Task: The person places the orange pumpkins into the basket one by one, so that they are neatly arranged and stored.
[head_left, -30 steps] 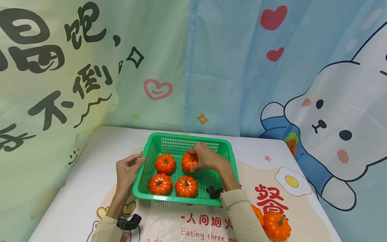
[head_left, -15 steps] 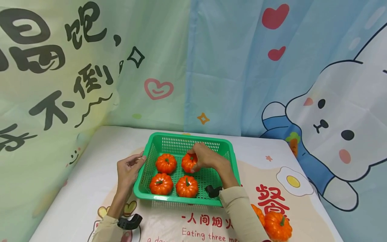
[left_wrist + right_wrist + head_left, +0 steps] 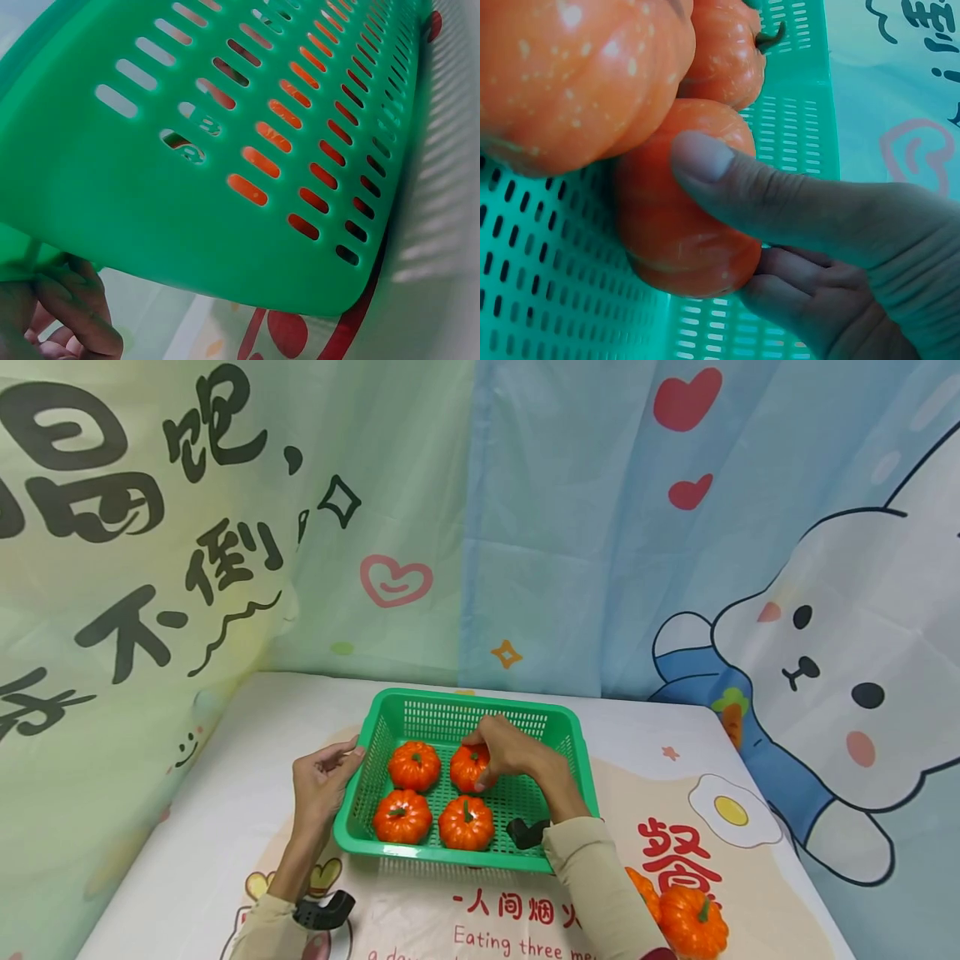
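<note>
A green plastic basket [image 3: 450, 857] with slotted walls stands on the table and holds several small orange pumpkins. My right hand [image 3: 513, 752] grips one pumpkin [image 3: 465, 767] at the back of the basket, which hides part of it. In the right wrist view the thumb [image 3: 705, 161] lies across this pumpkin [image 3: 682, 240], and the other fingers curl behind it. Three more sit close by: back left [image 3: 414, 766], front left [image 3: 402, 817] and front right [image 3: 466, 823]. My left hand [image 3: 318, 785] pinches the basket's left rim; the left wrist view shows its curled fingers [image 3: 79, 307] under that rim.
Two more orange pumpkins lie on the table to the right: one [image 3: 693, 922] shows well, the other [image 3: 642, 892] is partly behind the right sleeve [image 3: 600, 885]. A printed tablecloth [image 3: 300, 702] covers the table, and a printed curtain [image 3: 540, 543] hangs behind it.
Both hands keep their hold and the pumpkins stay where they are in the basket. The whole view has shifted very slightly.
</note>
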Motion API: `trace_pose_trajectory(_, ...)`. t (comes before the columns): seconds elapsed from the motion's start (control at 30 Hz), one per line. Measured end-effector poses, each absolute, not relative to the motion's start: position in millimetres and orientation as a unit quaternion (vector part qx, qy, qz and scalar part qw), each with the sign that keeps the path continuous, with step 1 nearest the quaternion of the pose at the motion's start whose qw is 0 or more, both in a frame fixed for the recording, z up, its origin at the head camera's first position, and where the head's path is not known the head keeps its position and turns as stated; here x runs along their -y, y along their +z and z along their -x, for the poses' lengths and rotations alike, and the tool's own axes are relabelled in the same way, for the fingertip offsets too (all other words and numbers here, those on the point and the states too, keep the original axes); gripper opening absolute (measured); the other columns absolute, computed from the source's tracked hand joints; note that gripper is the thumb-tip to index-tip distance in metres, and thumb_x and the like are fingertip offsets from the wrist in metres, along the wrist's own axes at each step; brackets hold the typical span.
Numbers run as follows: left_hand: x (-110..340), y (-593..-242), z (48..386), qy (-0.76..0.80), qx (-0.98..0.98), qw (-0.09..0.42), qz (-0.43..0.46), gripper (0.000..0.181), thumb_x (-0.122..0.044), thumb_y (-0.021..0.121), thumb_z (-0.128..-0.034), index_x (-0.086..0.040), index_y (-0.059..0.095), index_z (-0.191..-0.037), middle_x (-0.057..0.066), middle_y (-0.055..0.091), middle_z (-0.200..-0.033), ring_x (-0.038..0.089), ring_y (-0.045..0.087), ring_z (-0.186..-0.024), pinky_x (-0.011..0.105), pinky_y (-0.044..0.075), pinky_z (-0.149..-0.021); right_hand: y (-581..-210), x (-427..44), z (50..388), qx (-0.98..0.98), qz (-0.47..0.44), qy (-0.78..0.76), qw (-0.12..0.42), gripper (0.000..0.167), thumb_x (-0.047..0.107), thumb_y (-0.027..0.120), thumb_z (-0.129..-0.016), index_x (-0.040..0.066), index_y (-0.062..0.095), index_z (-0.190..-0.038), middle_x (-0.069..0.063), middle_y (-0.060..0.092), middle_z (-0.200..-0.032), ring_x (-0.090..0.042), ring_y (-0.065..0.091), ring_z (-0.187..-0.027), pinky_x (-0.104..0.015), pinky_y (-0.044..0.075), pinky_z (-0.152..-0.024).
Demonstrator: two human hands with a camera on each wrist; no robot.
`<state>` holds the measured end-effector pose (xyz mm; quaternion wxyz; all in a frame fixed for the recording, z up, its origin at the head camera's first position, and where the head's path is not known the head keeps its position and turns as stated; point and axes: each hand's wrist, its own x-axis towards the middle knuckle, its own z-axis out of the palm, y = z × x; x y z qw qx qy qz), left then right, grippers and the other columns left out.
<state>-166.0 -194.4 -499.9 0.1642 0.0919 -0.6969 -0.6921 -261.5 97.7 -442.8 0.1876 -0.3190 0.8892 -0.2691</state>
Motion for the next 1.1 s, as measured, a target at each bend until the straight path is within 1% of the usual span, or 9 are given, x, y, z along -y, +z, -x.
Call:
trace_pose_trajectory(0.1, 193.3, -499.0, 165.7, -0.694, 0.695, 0.164, -0.092, 0.025, -0.003, 0.077, -0.1005, 0.011, 0.078, -0.121, 0.023, 0.081, -0.108, 0.003, 0.073, -0.072, 0.018, 0.063, -0.065, -444.1, -98.0, 262.3, -0.891, 0.322, -0.265, 0.182, 0.069, 0.007, 0.102, -0.073, -0.003, 0.074, -0.135, -0.021, 0.073, -0.140, -0.033, 0.077, -0.119, -0.031, 0.068, -0.086)
trace_pose_trajectory(0.17, 192.8, -498.5, 165.5, -0.695, 0.694, 0.164, -0.091, 0.025, -0.003, 0.077, -0.1007, 0.011, 0.077, -0.121, 0.028, 0.080, -0.110, 0.003, 0.073, -0.072, 0.017, 0.063, -0.065, -445.1, -98.3, 263.0, -0.892, 0.325, -0.261, 0.175, 0.070, 0.008, 0.103, -0.073, -0.003, 0.074, -0.135, -0.021, 0.074, -0.138, -0.032, 0.078, -0.115, -0.031, 0.068, -0.085)
trace_pose_trajectory(0.3, 192.8, -497.3, 165.7, -0.693, 0.696, 0.165, -0.088, 0.025, -0.003, 0.077, -0.1008, 0.012, 0.077, -0.121, 0.032, 0.078, -0.112, 0.003, 0.073, -0.072, 0.017, 0.064, -0.065, -446.3, -98.4, 265.3, -0.894, 0.330, -0.254, 0.166, 0.072, 0.009, 0.104, -0.071, -0.003, 0.073, -0.136, -0.020, 0.075, -0.137, -0.030, 0.078, -0.112, -0.031, 0.068, -0.086)
trace_pose_trajectory(0.47, 193.1, -496.1, 166.4, -0.688, 0.701, 0.168, -0.089, 0.025, -0.004, 0.078, -0.1006, 0.012, 0.077, -0.121, 0.031, 0.079, -0.108, 0.002, 0.072, -0.071, 0.017, 0.063, -0.065, -446.3, -97.3, 267.3, -0.896, 0.332, -0.241, 0.169, 0.078, 0.011, 0.104, -0.071, -0.003, 0.071, -0.140, -0.019, 0.073, -0.141, -0.031, 0.077, -0.114, -0.037, 0.068, -0.092)
trace_pose_trajectory(0.63, 193.0, -495.8, 165.7, -0.689, 0.700, 0.164, -0.092, 0.026, -0.005, 0.078, -0.1010, 0.011, 0.077, -0.122, 0.031, 0.079, -0.111, 0.002, 0.072, -0.071, 0.017, 0.063, -0.065, -447.3, -96.0, 267.6, -0.896, 0.329, -0.238, 0.177, 0.076, 0.011, 0.104, -0.070, -0.003, 0.072, -0.138, -0.020, 0.070, -0.145, -0.033, 0.075, -0.123, -0.038, 0.067, -0.097)
trace_pose_trajectory(0.73, 193.0, -496.0, 165.6, -0.691, 0.699, 0.162, -0.092, 0.026, -0.004, 0.077, -0.1011, 0.012, 0.077, -0.122, 0.032, 0.078, -0.116, 0.002, 0.072, -0.072, 0.017, 0.063, -0.065, -447.5, -95.9, 266.8, -0.895, 0.335, -0.233, 0.177, 0.078, 0.010, 0.104, -0.070, -0.004, 0.071, -0.139, -0.020, 0.073, -0.141, -0.031, 0.077, -0.116, -0.035, 0.067, -0.092)
trace_pose_trajectory(0.8, 193.1, -496.2, 165.8, -0.691, 0.698, 0.161, -0.092, 0.026, -0.005, 0.077, -0.1011, 0.011, 0.077, -0.122, 0.030, 0.078, -0.119, 0.002, 0.072, -0.073, 0.017, 0.063, -0.065, -447.4, -96.1, 266.3, -0.896, 0.337, -0.229, 0.179, 0.079, 0.009, 0.104, -0.070, -0.004, 0.070, -0.140, -0.019, 0.075, -0.139, -0.027, 0.077, -0.109, -0.032, 0.066, -0.087)
trace_pose_trajectory(0.93, 193.5, -496.9, 166.2, -0.689, 0.700, 0.162, -0.096, 0.027, -0.005, 0.079, -0.1004, 0.011, 0.078, -0.122, 0.025, 0.081, -0.114, 0.002, 0.071, -0.072, 0.017, 0.062, -0.064, -446.4, -96.1, 265.2, -0.896, 0.340, -0.221, 0.182, 0.082, 0.009, 0.104, -0.069, -0.005, 0.069, -0.142, -0.019, 0.076, -0.137, -0.021, 0.076, -0.099, -0.027, 0.063, -0.079)
trace_pose_trajectory(1.1, 193.6, -498.9, 165.8, -0.685, 0.703, 0.164, -0.098, 0.026, -0.006, 0.078, -0.1005, 0.010, 0.078, -0.121, 0.013, 0.082, -0.097, 0.003, 0.070, -0.071, 0.017, 0.062, -0.062, -445.2, -95.7, 264.3, -0.898, 0.338, -0.216, 0.182, 0.080, 0.009, 0.104, -0.070, -0.004, 0.070, -0.141, -0.019, 0.073, -0.143, -0.025, 0.077, -0.107, -0.024, 0.059, -0.078)
